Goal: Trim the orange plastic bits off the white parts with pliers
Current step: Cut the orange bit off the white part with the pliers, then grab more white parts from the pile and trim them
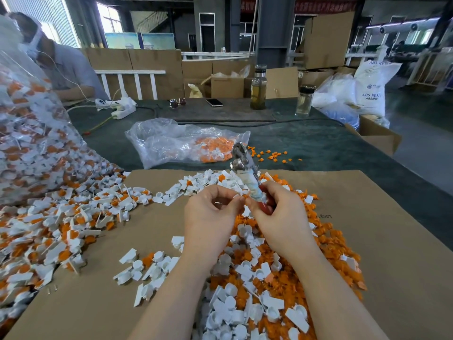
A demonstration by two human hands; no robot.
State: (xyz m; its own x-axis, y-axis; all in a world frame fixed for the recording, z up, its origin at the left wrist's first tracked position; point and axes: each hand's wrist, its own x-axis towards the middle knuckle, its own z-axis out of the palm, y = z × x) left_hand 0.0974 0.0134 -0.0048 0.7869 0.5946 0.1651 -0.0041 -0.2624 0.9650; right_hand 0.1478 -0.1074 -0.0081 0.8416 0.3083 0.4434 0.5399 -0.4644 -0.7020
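Pliers (245,177), steel-jawed, gripped in right hand (279,212); left hand (210,214) pinches small white part (237,196).

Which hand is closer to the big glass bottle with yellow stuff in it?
Right. The right hand, gripping the pliers, sits almost below the bottle; the left hand is further left.

A flat sheet of matt brown cardboard (367,241) carries the heaps of small smooth white plastic parts (245,312) and duller orange plastic bits (326,244). Above it stand pliers (241,163) with shiny bare-metal jaws, glossy red handles and a worn wrapping of pale tape. Behind the cardboard lie a crinkled, glossy clear plastic bag (166,141) and dark green matt cloth table covering (306,141)
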